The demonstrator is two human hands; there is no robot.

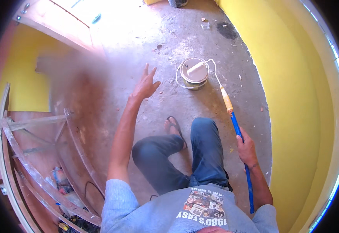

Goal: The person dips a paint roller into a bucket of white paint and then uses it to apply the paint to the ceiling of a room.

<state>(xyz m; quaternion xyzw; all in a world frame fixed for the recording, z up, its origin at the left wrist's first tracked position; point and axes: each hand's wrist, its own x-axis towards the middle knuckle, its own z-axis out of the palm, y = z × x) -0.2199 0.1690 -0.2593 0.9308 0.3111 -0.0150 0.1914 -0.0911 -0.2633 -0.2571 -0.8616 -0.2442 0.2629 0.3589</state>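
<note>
My right hand (247,146) is closed round the blue pole of a paint roller (227,100), whose pale handle is joined to the pole's far end. The roller's white sleeve (196,68) rests across the top of a paint bucket (195,80), over its pale grey surface. Whether that surface is paint or a lid, I cannot tell. The bucket stands on the floor ahead of me, its wire handle hanging to the left. My left hand (147,84) is held out in the air left of the bucket, fingers spread, holding nothing.
A yellow wall (294,97) runs along my right. To the left leans a paint-spattered wooden ladder (41,171), with assorted items behind it. The concrete floor (154,50) carries small debris and a dark patch (227,30). A dark container (177,3) stands at the far end.
</note>
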